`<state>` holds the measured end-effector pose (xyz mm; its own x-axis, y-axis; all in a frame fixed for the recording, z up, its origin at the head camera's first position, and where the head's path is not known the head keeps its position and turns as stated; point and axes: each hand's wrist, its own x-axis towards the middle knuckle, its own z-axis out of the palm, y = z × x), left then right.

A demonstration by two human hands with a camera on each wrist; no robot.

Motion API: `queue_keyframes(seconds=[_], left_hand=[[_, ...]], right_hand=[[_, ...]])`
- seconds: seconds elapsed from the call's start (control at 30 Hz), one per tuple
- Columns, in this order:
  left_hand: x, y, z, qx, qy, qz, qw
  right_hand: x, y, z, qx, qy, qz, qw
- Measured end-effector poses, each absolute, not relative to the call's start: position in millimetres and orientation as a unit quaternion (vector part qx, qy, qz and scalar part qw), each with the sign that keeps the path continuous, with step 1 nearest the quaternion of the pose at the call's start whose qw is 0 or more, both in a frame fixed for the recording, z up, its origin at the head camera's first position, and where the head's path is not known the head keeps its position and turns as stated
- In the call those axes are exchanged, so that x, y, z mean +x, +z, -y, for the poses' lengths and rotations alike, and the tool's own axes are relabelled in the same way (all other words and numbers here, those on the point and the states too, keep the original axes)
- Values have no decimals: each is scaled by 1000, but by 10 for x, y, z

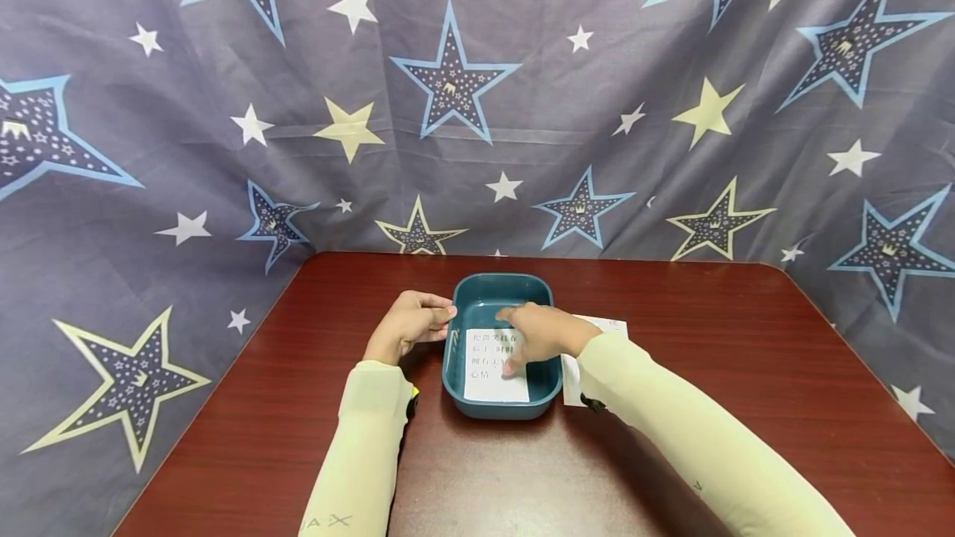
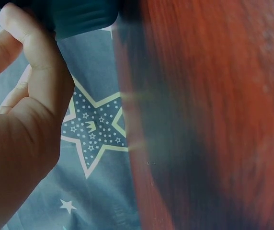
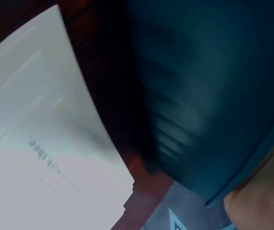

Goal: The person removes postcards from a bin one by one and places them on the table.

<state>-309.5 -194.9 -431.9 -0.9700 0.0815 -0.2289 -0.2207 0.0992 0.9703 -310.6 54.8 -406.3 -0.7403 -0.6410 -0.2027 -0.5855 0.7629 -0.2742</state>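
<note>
A teal rectangular plastic bin (image 1: pixel 501 411) stands on the table in the head view. My left hand (image 1: pixel 410 326) pinches its left rim between thumb and fingers; the left wrist view shows the thumb and finger at the bin's edge (image 2: pixel 86 21). Inside the bin lies a white card (image 1: pixel 494 389) printed with Chinese characters. Over the card reaches my right hand (image 1: pixel 543 331), fingers spread, the thumb low across the card's right side. Whether that thumb touches the card I cannot tell. In the right wrist view, only part of the right hand (image 3: pixel 264 199) shows, beyond the bin's wall (image 3: pixel 199 96).
White printed cards (image 3: pixel 55 143) lie on the table just right of the bin, partly under my right forearm in the head view. The reddish-brown wooden table (image 1: pixel 716 338) ends at a grey star-patterned curtain (image 1: pixel 492 164) behind and at the sides.
</note>
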Motion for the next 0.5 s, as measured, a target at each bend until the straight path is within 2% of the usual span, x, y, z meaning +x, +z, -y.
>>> queue_keyframes(seconds=[0.13,0.3,0.5], left_hand=[[-3095,-4320,1947,-45,666,-736,112],[-3096,-4320,1945,-46,665,-737,113],[-3096,-4321,1945,-50,665,-736,115]], right_hand=[[-3078,-4082,-500,-314,-44,-935,156],[-3032,-4107,-448,-320,22,-937,143],[-3048,-4139,-449,-319,19,-938,138]])
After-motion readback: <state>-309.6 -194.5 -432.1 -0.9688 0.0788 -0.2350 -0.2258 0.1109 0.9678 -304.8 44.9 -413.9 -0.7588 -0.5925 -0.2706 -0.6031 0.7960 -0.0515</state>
